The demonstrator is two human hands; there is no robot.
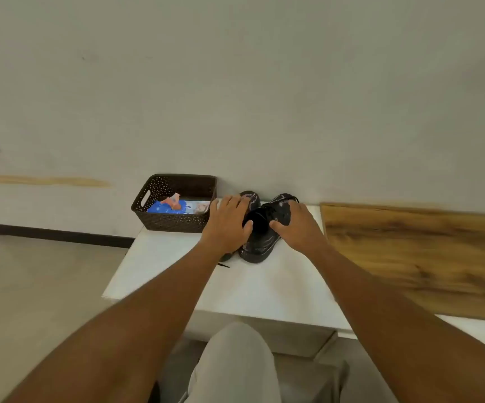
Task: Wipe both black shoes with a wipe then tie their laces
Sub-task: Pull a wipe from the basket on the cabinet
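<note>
at about 9 o'clock of the shoes, a dark perforated basket (174, 210) stands at the back of the white worktop (165, 266), against the wall; inside it lies a blue wipes pack (167, 207) with some pale packaging beside it. just right of the basket, the left hand (226, 223) lies fingers spread over the left black shoe (250, 199), covering most of it, so only its toe shows at 12 o'clock of the hand; a loose lace end (223, 265) pokes out at 6 o'clock near the wrist. touching that shoe, the right black shoe (264, 237) sits heel toward the person. the right hand (300, 228) cups its outer side, thumb pressed on the upper. whether either hand truly grips cannot be told. at 3 o'clock, a wooden board (415, 257) lies beside the worktop
</note>
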